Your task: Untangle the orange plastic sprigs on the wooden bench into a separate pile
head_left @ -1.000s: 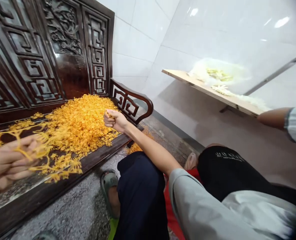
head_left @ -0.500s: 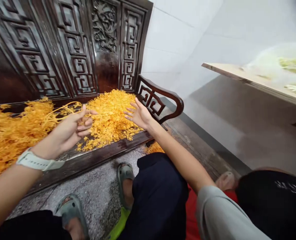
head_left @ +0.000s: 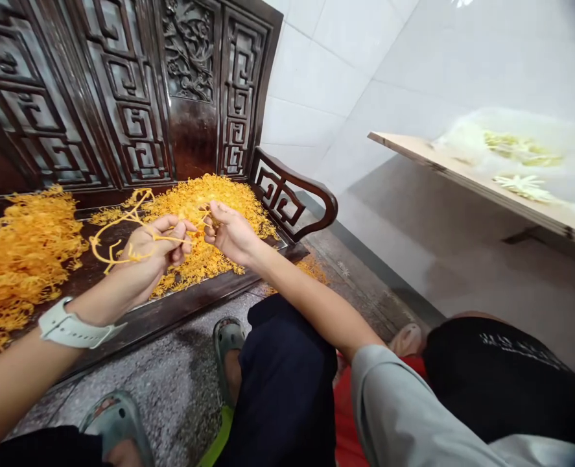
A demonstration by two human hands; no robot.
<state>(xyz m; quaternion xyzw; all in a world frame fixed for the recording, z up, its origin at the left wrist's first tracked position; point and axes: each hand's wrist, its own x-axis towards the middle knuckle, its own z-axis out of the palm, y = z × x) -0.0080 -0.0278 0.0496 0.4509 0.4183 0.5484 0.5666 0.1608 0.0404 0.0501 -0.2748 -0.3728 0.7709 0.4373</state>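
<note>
Bench (head_left: 196, 135) under orange heaps (head_left: 22, 259); tiled wall (head_left: 311, 81)

Stems (head_left: 93, 241) smooth, matt. Table (head_left: 223, 287) glossy wood, backrest (head_left: 194, 136) carved. Wall tiles (head_left: 311, 84) smooth, glossy. Floor (head_left: 170, 376) speckled, stone-like. Sandals (head_left: 229, 332) matt, rubbery. Strap (head_left: 76, 331) smooth, matt. Trousers (head_left: 287, 376) matt cloth. Shelf (head_left: 428, 155) wood, layered edge.

Bright light from above, w/ a glare spot on the wall (head_left: 423, 65) at the top edge & a lg. shadow under the board (head_left: 413, 150). Flowers (head_left: 233, 191) evenly lit; bag (head_left: 467, 133) nearly blown out, R corners dark, edges stretched.
</note>
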